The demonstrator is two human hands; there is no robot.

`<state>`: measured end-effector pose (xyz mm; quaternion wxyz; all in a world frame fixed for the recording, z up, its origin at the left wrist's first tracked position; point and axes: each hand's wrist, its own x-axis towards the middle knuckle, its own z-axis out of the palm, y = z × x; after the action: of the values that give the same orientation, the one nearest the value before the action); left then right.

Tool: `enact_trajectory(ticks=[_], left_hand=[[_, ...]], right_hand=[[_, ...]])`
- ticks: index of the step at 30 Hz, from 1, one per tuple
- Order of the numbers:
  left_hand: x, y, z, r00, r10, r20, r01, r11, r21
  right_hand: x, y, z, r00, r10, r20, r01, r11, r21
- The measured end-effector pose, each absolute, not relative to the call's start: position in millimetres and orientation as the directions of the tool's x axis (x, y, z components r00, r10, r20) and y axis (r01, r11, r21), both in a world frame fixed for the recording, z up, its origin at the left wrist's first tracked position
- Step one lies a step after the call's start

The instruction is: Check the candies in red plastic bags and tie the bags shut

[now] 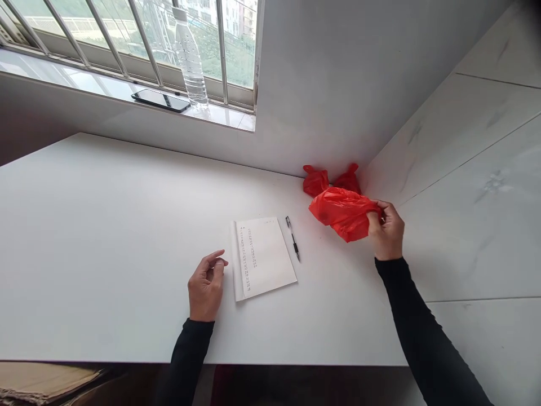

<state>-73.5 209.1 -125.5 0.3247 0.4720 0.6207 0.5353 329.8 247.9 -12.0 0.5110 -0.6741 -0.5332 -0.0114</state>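
My right hand (386, 230) pinches the gathered edge of a red plastic bag (344, 213) at the right of the table. Whatever the bag contains is hidden. Just behind it, two more red bags, a left one (315, 182) and a right one (347, 179), sit against the wall. My left hand (207, 285) rests by the left side of a paper notebook (270, 254), its fingers loosely bent and apart with nothing in them. Columns of small handwritten figures run down the page. To the notebook's right lies a black and clear pen (292, 239).
A white table (118, 242) reaches from the wall to its front edge. On the window sill stand a clear water bottle (191, 65) and a flat dark tablet or phone (160, 100). Marbled wall panels (482, 225) close off the right side. Cardboard (46, 380) shows below at left.
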Motion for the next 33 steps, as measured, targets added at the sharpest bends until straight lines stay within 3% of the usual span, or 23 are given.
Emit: enact_trajectory(ticks=[4,7,9,12,15,18,21,23,28,30,33], left_hand=[[-71.0,201.3,-102.8,-0.376,0.905,0.197,0.191,-0.132,0.973],[-60.9,184.5,-75.7,-0.344,0.904,0.255,0.206,-0.192,0.959],[-48.8,169.2,-59.2,-0.244,0.932,0.269,0.233,-0.213,0.949],[-30.5,146.6,-47.3,0.055,0.954,0.294,0.325,-0.295,0.898],[-28.7,130.3,-51.6,0.217,0.922,0.322,0.375,-0.383,0.844],[-47.0,119.9,-59.0,0.077,0.948,0.308,0.401,-0.312,0.861],[-65.4,112.1,-58.6,-0.171,0.978,0.121,0.404,-0.042,0.914],[-67.5,108.1,-53.9,-0.241,0.970,0.039,0.358,0.051,0.932],[-51.0,109.2,-36.9,-0.108,0.982,0.157,0.406,-0.100,0.908],[-49.3,112.4,-30.0,-0.183,0.967,0.179,0.425,-0.086,0.901],[-53.9,113.2,-18.6,-0.377,0.895,0.237,0.459,-0.041,0.887]], right_hand=[[309.0,206.0,12.6,0.337,0.747,0.573,0.663,0.243,-0.708],[285.0,175.3,15.8,0.231,0.836,0.498,0.583,0.291,-0.759],[263.8,157.8,10.4,0.075,0.914,0.398,0.542,0.298,-0.786],[233.8,137.4,-1.2,-0.182,0.954,0.237,0.545,0.299,-0.783],[221.3,124.7,-7.3,-0.277,0.946,0.170,0.541,0.300,-0.786],[229.6,117.1,-5.5,-0.237,0.959,0.154,0.557,0.264,-0.787],[242.2,109.7,0.7,-0.116,0.990,0.086,0.562,0.136,-0.816],[242.9,105.4,4.8,-0.096,0.995,0.020,0.537,0.068,-0.841],[224.3,104.9,6.8,-0.148,0.988,-0.051,0.535,0.037,-0.844],[224.2,106.6,5.8,-0.123,0.992,-0.037,0.533,0.034,-0.845],[237.2,103.9,6.4,0.091,0.996,0.006,0.460,-0.037,-0.887]])
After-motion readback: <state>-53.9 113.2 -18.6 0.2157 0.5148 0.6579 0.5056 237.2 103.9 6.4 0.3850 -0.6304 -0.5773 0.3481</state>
